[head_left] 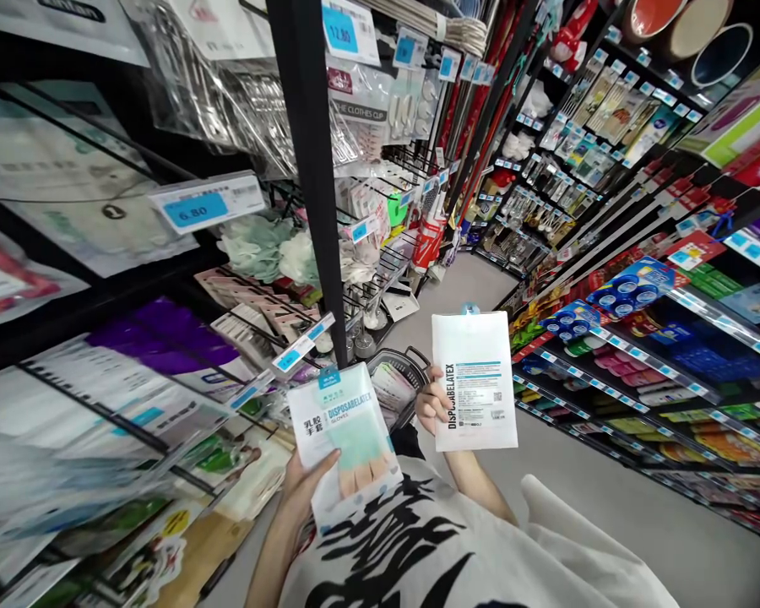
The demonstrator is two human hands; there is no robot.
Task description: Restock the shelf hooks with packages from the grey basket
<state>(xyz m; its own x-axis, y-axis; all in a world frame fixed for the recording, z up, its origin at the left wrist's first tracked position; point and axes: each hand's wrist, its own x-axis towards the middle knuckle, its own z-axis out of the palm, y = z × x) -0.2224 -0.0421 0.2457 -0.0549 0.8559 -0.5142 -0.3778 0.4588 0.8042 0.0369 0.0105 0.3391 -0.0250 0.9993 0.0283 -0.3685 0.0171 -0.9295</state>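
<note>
Looking down a shop aisle: black display rack (313, 169) to the left, stocked shelving (649, 363) to the right, grey floor (561, 481) between. Nearest the camera, a pale shirt (525, 561) with a black print. Beyond the hands, a dark basket (389, 358) with pale printed items in it; what supports it cannot be told. Two flat packs are held up in front of the body. The left pack (364, 422), tilted, shows its front, lettered as latex gloves, with a green glove-like picture; the right pack (481, 380), nearly upright, shows its back, with fine print and a code square. Left hand (307, 485) pinches the left pack by its lower side edge, thumb across the front. Right hand (431, 404) grips the side edge of the right pack, fingers curled over it; thumb not visible. Smallest noted: the blue hang tab (330, 378) topping the left pack. Judgement: the step in hand appears to be comparing or reading the packs, neither set down. The next move would call for a steady edge grip and the print kept facing the eyes; putting either in the basket would need a reach past both packs.
</note>
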